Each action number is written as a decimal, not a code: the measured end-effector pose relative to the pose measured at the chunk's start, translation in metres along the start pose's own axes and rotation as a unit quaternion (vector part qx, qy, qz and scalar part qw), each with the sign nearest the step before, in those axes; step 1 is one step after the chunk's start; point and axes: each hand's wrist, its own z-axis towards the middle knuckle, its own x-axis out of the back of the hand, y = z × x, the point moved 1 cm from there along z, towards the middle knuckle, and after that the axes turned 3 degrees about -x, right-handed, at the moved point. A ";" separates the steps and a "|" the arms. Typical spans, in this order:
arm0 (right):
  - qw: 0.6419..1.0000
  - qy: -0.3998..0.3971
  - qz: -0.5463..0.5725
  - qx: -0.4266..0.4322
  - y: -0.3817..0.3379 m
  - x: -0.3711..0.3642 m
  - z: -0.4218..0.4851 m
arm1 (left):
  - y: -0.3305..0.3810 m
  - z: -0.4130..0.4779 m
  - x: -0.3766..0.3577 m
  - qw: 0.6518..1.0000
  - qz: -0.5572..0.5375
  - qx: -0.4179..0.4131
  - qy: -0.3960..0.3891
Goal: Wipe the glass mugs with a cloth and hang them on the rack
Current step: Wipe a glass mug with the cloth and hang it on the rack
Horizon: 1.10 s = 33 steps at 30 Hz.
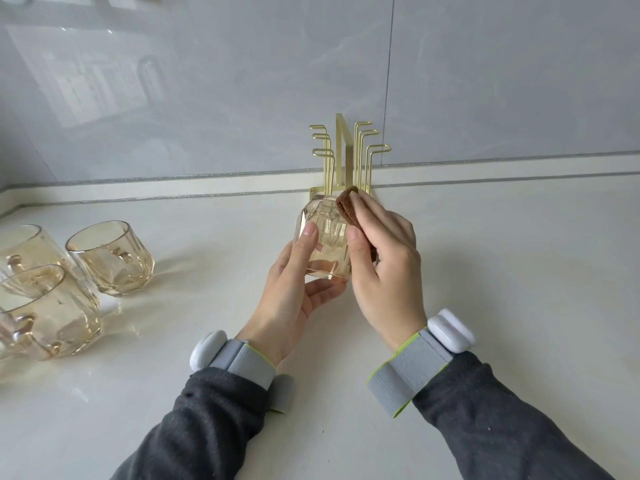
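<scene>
No mug hangs on the gold wire rack [346,150] yet; all its hooks that I can see are bare. It stands at the back of the worktop [485,271], against the wall. I judge the job is in its early part: one amber glass mug [325,244] is being wiped, and three more wait to my left, standing mouth up on the worktop: one nearer the middle [110,258], one close to me [48,303] and one at the edge of view [24,244]. Whether those three have been wiped I cannot tell.

The mug I am working on is off the worktop, in the air just in front of the rack. My left grip [291,292] is curled round it, thumb on the near wall and fingers under the thick base. My right grip [384,271] pinches a folded brown cloth [346,206] and presses it against the mug's right side, up by the rim.

The mug's long axis runs away from me, base toward my body and mouth toward the rack, tipped a little upward. I cannot make out where its handle points.
</scene>
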 end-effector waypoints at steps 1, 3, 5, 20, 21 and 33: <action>1.000 -0.005 -0.002 0.002 -0.001 -0.001 -0.001 | 0.000 0.000 0.001 1.000 0.001 -0.006 0.002; 1.000 -0.012 -0.002 0.009 -0.002 -0.001 -0.002 | 0.000 0.000 0.001 1.000 -0.001 -0.018 0.009; 1.000 -0.014 -0.001 0.023 -0.003 -0.001 -0.002 | 0.000 0.000 0.001 1.000 -0.008 -0.026 0.013; 0.983 -0.046 -0.061 0.167 -0.013 -0.016 -0.018 | 0.006 0.003 0.011 0.986 -0.092 -0.047 0.128; 0.983 -0.050 -0.055 0.169 -0.013 -0.016 -0.018 | 0.006 0.003 0.011 0.986 -0.097 -0.048 0.130; 0.992 -0.058 0.002 0.113 -0.018 -0.018 -0.022 | 0.008 0.005 0.014 0.985 -0.095 -0.084 0.115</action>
